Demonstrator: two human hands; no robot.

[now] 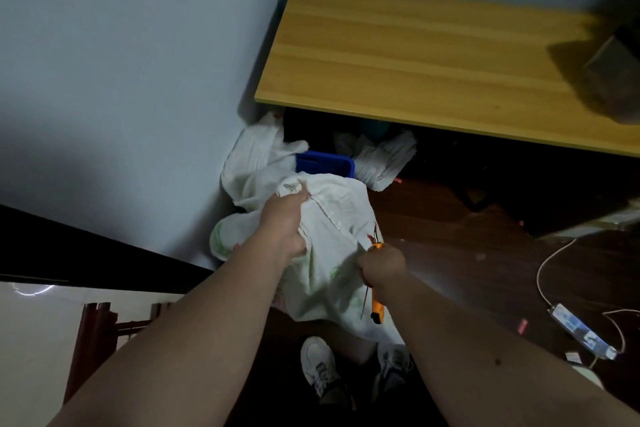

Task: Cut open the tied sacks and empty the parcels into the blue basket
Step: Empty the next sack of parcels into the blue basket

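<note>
1. Two bare hands work on a white woven plastic sack (332, 218) held up over the dark wooden floor (450, 239).
2. The left hand (285, 222) clenches a bunch of the sack's fabric near its top.
3. The right hand (382, 269) grasps an orange-handled utility knife (376, 302) against the sack's right edge.
4. The blue plastic basket (323, 164) sits just behind the sack, below the yellow wooden tabletop (433, 55), with more white sacks (384, 159) around it.

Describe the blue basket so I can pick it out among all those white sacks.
Start at the wooden table by the wall and look to the floor under its near left corner. The blue basket sits there, partly hidden behind the white sack held by the left hand. It is the only blue, rigid thing among them.
</note>
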